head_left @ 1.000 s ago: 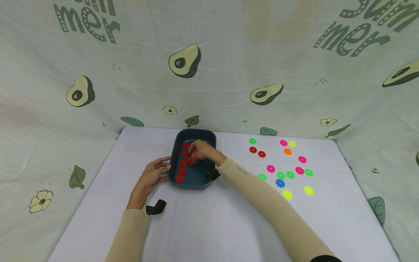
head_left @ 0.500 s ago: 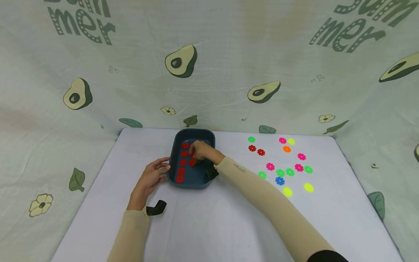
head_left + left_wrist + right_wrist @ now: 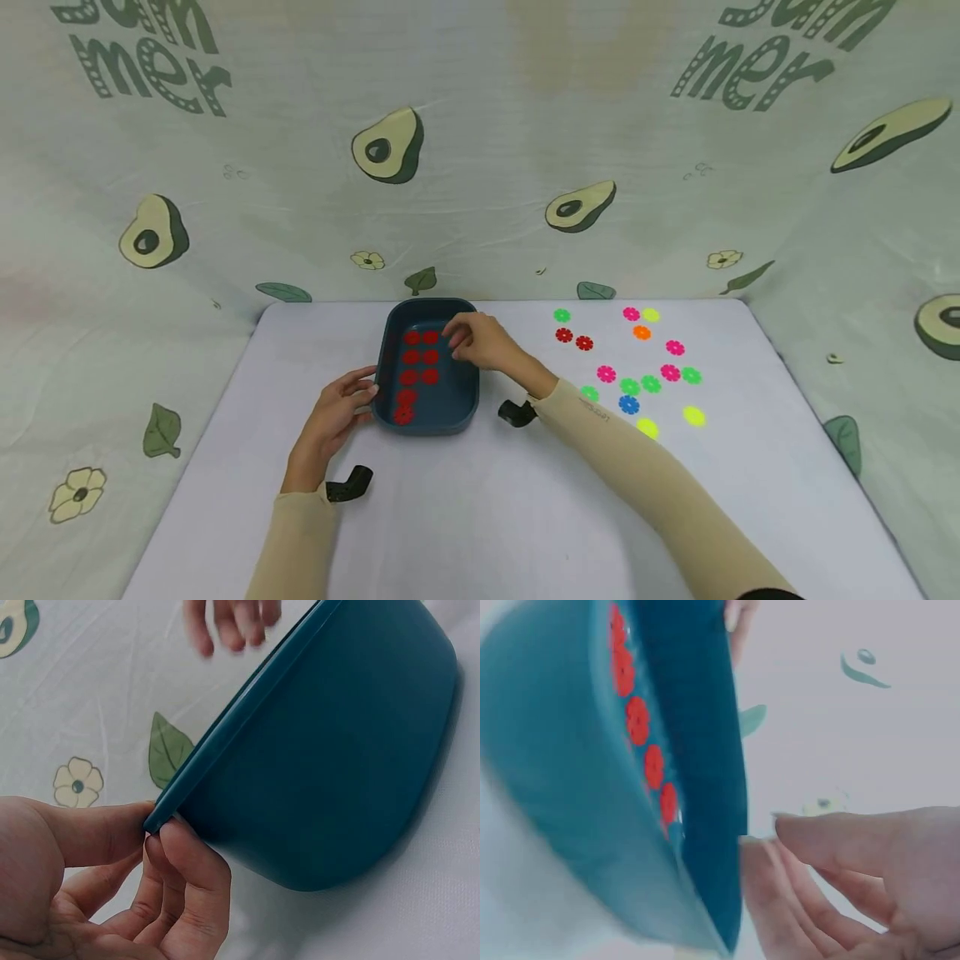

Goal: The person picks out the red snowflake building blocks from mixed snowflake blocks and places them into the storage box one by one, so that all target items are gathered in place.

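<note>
A dark blue rectangular tub [image 3: 435, 428] stands at the back left of the table. In it, red notched discs [image 3: 430, 357] lie in two columns, the left longer than the right. My left hand [image 3: 330, 421] holds the tub's left rim; the left wrist view shows thumb and fingers [image 3: 196, 859] pinching that rim. Over the tub's right side hovers my right hand [image 3: 486, 343], loosely bent, with no disc in it. In the right wrist view its thumb and fingertips [image 3: 759, 859] appear beside the tub wall, nothing held between them.
Loose notched discs are scattered on the table's right: two dark red discs [image 3: 573, 339], several green [image 3: 630, 387], pink [image 3: 606, 374] and yellow discs [image 3: 694, 416], one blue disc [image 3: 628, 404] and one orange disc [image 3: 642, 332]. A patterned cloth [image 3: 480, 150] hangs behind.
My right hand has let go of a red disc in the tub's right column and lifted back toward the right rim. My left hand keeps its hold; the head view has shifted slightly.
</note>
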Demonstrator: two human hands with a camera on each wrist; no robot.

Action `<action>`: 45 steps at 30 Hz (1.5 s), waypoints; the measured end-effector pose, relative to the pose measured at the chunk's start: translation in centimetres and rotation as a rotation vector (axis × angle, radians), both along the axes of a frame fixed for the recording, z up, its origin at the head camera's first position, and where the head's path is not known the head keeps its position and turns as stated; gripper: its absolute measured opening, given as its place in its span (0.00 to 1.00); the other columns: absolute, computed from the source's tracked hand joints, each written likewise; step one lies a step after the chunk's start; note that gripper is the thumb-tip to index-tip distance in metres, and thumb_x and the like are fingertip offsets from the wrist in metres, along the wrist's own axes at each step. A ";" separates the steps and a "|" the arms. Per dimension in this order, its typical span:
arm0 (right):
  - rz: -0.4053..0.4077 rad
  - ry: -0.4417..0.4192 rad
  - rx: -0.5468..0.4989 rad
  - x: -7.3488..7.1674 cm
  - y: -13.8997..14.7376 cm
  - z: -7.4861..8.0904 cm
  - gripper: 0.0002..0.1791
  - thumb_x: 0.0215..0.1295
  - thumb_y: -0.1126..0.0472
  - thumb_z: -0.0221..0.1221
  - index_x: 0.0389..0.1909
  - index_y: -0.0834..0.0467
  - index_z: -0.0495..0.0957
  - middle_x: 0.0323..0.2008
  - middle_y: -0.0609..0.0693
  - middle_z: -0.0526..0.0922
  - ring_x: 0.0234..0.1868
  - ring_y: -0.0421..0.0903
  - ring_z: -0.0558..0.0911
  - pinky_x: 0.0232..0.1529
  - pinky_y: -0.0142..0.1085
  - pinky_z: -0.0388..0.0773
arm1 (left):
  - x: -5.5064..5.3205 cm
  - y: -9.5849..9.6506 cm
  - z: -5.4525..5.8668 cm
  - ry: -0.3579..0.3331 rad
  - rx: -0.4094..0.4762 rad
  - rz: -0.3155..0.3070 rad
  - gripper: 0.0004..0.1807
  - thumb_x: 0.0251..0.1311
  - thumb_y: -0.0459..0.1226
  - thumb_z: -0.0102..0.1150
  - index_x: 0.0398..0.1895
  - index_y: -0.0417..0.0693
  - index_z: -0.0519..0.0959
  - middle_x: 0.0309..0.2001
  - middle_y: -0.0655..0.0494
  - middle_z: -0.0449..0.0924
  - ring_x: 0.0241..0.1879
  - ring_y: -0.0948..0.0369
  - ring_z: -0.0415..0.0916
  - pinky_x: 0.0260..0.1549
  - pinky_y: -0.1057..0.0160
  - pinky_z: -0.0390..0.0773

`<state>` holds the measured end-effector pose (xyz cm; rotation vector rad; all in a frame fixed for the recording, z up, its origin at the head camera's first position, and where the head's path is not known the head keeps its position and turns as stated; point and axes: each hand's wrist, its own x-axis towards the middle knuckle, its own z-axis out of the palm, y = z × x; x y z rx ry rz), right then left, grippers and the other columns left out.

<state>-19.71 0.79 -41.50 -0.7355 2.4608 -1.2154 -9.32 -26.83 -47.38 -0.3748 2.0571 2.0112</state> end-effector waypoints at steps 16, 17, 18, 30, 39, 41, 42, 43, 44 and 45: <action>-0.380 0.054 -0.184 0.7 11.5 -3.7 0.17 0.66 0.77 0.65 0.56 0.70 0.81 0.50 0.70 0.84 0.47 0.62 0.87 0.49 0.43 0.86 | 0.4 -1.3 0.1 -0.008 -0.017 -0.006 0.31 0.80 0.32 0.54 0.81 0.37 0.60 0.48 0.61 0.74 0.41 0.68 0.75 0.38 0.66 0.81; -0.401 0.052 -0.178 0.6 12.2 -4.0 0.17 0.67 0.77 0.65 0.56 0.71 0.80 0.50 0.70 0.84 0.47 0.62 0.86 0.49 0.42 0.86 | 0.4 -1.3 0.1 -0.010 -0.018 -0.005 0.31 0.80 0.32 0.54 0.81 0.37 0.60 0.48 0.61 0.74 0.41 0.68 0.75 0.38 0.66 0.81; -0.421 0.055 -0.164 0.4 12.8 -4.4 0.18 0.67 0.76 0.65 0.57 0.71 0.80 0.51 0.69 0.84 0.47 0.62 0.86 0.49 0.42 0.86 | 0.4 -1.3 0.1 -0.013 -0.019 -0.004 0.31 0.80 0.32 0.54 0.81 0.37 0.61 0.48 0.61 0.74 0.41 0.68 0.75 0.38 0.66 0.81; -0.559 0.006 -0.096 -0.9 17.8 -7.2 0.20 0.70 0.73 0.64 0.62 0.71 0.77 0.56 0.69 0.81 0.55 0.64 0.84 0.59 0.54 0.83 | 0.3 -0.7 0.1 -0.013 -0.028 -0.007 0.31 0.79 0.31 0.53 0.81 0.37 0.61 0.49 0.60 0.73 0.40 0.68 0.74 0.36 0.66 0.80; -0.582 -0.017 -0.022 -1.7 18.6 -7.8 0.22 0.69 0.73 0.66 0.62 0.71 0.76 0.56 0.69 0.79 0.55 0.64 0.82 0.61 0.53 0.82 | 0.1 -0.4 0.3 -0.008 -0.040 -0.024 0.31 0.79 0.31 0.54 0.81 0.37 0.61 0.49 0.60 0.73 0.40 0.67 0.74 0.36 0.66 0.80; -0.582 -0.012 -0.004 -1.9 18.7 -7.8 0.22 0.68 0.73 0.66 0.62 0.71 0.77 0.55 0.69 0.79 0.55 0.64 0.81 0.61 0.53 0.81 | 0.0 -0.3 0.2 -0.011 -0.043 -0.028 0.31 0.79 0.31 0.54 0.81 0.37 0.61 0.49 0.60 0.73 0.40 0.67 0.74 0.36 0.66 0.80; -0.584 -0.011 0.003 -2.0 18.8 -7.9 0.22 0.68 0.73 0.66 0.61 0.72 0.77 0.55 0.69 0.80 0.54 0.64 0.80 0.61 0.53 0.81 | -0.1 -0.3 0.2 -0.012 -0.043 -0.029 0.31 0.79 0.31 0.54 0.81 0.37 0.61 0.49 0.60 0.73 0.40 0.67 0.74 0.36 0.66 0.80; -0.586 -0.010 0.013 -2.1 18.8 -8.0 0.22 0.68 0.72 0.66 0.61 0.72 0.77 0.54 0.69 0.80 0.54 0.63 0.80 0.61 0.53 0.81 | -0.1 -0.2 0.2 -0.013 -0.045 -0.032 0.31 0.79 0.31 0.54 0.81 0.37 0.61 0.49 0.60 0.73 0.40 0.67 0.74 0.36 0.66 0.80; -0.591 -0.009 0.022 -2.3 18.8 -8.1 0.22 0.67 0.72 0.67 0.60 0.72 0.77 0.53 0.68 0.80 0.53 0.63 0.80 0.60 0.52 0.81 | -0.1 -0.2 0.2 -0.014 -0.047 -0.034 0.31 0.79 0.31 0.54 0.81 0.37 0.61 0.49 0.60 0.73 0.40 0.67 0.74 0.36 0.66 0.80; -0.597 -0.007 0.032 -2.4 18.8 -8.2 0.21 0.67 0.72 0.67 0.60 0.72 0.77 0.52 0.68 0.80 0.52 0.62 0.80 0.58 0.51 0.81 | -0.2 -0.1 0.2 -0.016 -0.050 -0.036 0.31 0.79 0.31 0.54 0.81 0.38 0.61 0.49 0.60 0.73 0.40 0.67 0.74 0.36 0.65 0.80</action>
